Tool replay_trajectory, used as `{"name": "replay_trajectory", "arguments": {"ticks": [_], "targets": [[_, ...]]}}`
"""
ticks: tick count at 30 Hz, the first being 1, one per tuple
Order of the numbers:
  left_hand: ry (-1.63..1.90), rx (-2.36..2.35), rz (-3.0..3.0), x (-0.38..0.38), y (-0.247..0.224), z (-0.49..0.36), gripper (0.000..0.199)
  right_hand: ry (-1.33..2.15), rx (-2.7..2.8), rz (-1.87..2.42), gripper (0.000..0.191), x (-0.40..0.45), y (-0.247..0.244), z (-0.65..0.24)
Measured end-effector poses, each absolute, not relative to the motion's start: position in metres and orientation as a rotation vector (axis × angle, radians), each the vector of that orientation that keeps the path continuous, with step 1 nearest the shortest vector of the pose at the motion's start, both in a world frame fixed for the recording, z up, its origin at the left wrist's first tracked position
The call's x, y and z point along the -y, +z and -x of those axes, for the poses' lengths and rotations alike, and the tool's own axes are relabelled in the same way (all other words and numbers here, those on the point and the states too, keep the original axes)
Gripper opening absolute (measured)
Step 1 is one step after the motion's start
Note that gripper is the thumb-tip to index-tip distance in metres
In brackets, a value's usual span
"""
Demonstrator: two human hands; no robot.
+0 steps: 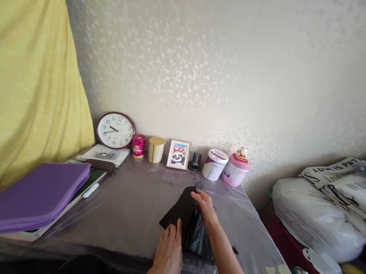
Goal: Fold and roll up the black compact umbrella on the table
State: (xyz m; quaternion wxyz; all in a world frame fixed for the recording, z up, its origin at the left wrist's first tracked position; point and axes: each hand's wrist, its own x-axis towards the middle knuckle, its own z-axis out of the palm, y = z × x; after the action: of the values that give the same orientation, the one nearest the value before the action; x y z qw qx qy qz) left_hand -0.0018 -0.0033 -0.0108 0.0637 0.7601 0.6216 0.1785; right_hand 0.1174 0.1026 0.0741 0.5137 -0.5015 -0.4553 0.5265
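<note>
A black plastic bag [199, 233] lies on the table in front of me, its right part crinkled and shiny. Its left part is a smooth, matte black panel [178, 207]; whether this is the same piece, folded flat, I cannot tell. My right hand [205, 204] pinches the bag's upper end between thumb and fingers, and a small tip sticks up beyond them. Resting on the panel's lower edge, my left hand [168, 247] has its index finger stretched out and the other fingers slightly bent, pressing from above.
Along the wall stand a clock [115, 130], a pink tin [138, 146], a yellow-lidded can [155, 150], a framed panda picture [178, 154], a small black device [195, 161] and two tubs [214, 165]. Purple folders [37, 194] lie left. White bags [314, 215] are piled right.
</note>
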Motion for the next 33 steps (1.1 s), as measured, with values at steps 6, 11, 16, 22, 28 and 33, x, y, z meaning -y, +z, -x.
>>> {"name": "replay_trajectory", "arguments": {"ticks": [6, 11, 16, 22, 28, 33], "targets": [[0.539, -1.893, -2.291, 0.001, -0.019, 0.002, 0.063, 1.278, 1.132, 1.192, 0.044, -0.112, 0.059, -0.097], [0.506, -1.888, -2.285, 0.002, -0.011, 0.006, 0.05, 1.221, 1.213, 1.278, 0.047, -0.122, 0.044, -0.092], [0.507, -1.91, -2.239, 0.005, -0.002, 0.012, 0.049, 1.111, 1.451, 1.387, 0.046, -0.127, 0.039, -0.09], [0.596, -1.938, -2.278, 0.015, 0.02, 0.021, 0.04, 1.124, 1.613, 1.345, 0.041, -0.123, 0.043, -0.093], [0.836, -1.636, -2.513, 0.009, 0.041, 0.011, 0.024, 1.033, 1.802, 1.38, 0.033, -0.119, 0.048, -0.092], [0.732, -1.655, -2.542, 0.003, 0.025, 0.009, 0.023, 0.946, 1.908, 1.384, 0.028, -0.116, 0.043, -0.092]]}}
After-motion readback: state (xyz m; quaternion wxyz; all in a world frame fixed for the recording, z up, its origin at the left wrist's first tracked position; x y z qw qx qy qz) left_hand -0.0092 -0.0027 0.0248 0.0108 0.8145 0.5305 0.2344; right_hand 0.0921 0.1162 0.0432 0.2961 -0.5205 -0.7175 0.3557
